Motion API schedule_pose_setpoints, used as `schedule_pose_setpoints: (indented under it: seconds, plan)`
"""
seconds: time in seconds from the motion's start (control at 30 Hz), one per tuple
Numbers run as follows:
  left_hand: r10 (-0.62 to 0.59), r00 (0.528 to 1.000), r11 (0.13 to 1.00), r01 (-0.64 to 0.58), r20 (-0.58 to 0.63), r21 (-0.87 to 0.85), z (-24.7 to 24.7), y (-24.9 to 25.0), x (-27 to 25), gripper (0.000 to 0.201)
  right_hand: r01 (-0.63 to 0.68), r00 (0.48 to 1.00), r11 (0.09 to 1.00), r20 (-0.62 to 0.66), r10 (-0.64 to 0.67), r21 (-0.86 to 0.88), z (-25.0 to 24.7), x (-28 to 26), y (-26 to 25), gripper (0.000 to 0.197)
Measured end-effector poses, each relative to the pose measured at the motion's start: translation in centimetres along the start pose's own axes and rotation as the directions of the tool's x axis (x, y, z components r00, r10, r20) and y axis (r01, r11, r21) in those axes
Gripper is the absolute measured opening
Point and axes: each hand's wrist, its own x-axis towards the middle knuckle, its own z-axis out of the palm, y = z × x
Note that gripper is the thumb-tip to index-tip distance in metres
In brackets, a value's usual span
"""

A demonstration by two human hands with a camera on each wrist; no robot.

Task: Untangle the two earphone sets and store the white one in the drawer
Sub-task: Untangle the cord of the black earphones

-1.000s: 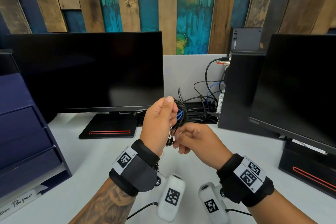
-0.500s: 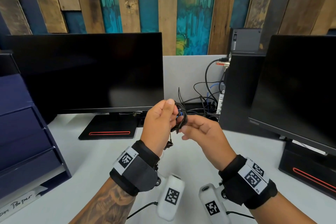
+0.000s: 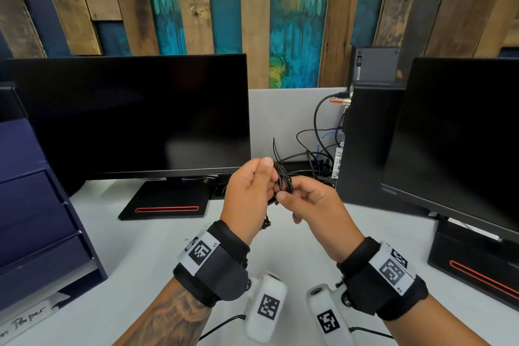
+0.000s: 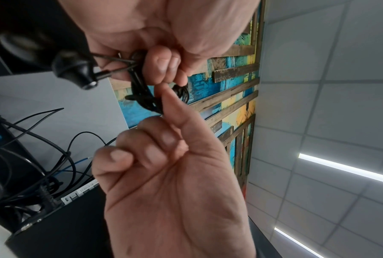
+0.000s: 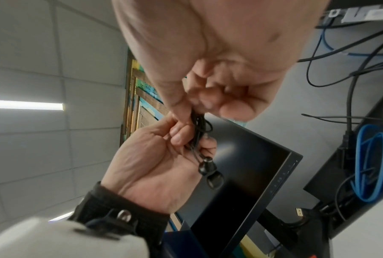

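Hands closer vs 1s ago: left hand (image 3: 247,194) & right hand (image 3: 314,202) both pinch black earphones (image 3: 283,181).

I see the earphone bundle (image 3: 284,183) between my fingers (image 3: 264,163), above the tabletop (image 3: 134,255). Left of fingers: monitor (image 3: 134,115), drawer unit (image 3: 31,205) further left. Behind fingers: loose cables (image 3: 317,157). Right: second monitor (image 3: 460,135).

Most of the black earphone cable (image 3: 283,181) is buried between the left hand (image 3: 248,199) and the right hand (image 3: 314,205). A label (image 3: 26,320) at the lower left edge is cut off, reading only "Paper". No white earphone set can be made out.
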Motion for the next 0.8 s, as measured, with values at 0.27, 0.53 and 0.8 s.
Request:
schedule_pose_setpoints:
  seconds: [0.27, 0.53, 0.8]
  plan:
    - [0.002, 0.999, 0.999, -0.004, 0.039, 0.049, 0.2, -0.6, -0.2, 0.040, -0.144, 0.984, 0.985, 0.118, 0.132, 0.095, 0.0, -0.1, -1.4, 0.050]
    - [0.013, 0.999, 0.996, -0.016, 0.039, 0.090, -0.1, -1.1, -0.3, 0.039, -0.130, 0.989, 0.991, 0.077, 0.127, 0.034, -0.3, 0.0, -1.5, 0.032]
    - [0.013, 0.999, 0.989, -0.017, 0.031, 0.145, -0.5, -1.5, 0.0, 0.040, -0.173, 0.973, 0.983, 0.168, 0.162, 0.056, 0.1, -0.4, -1.7, 0.036]
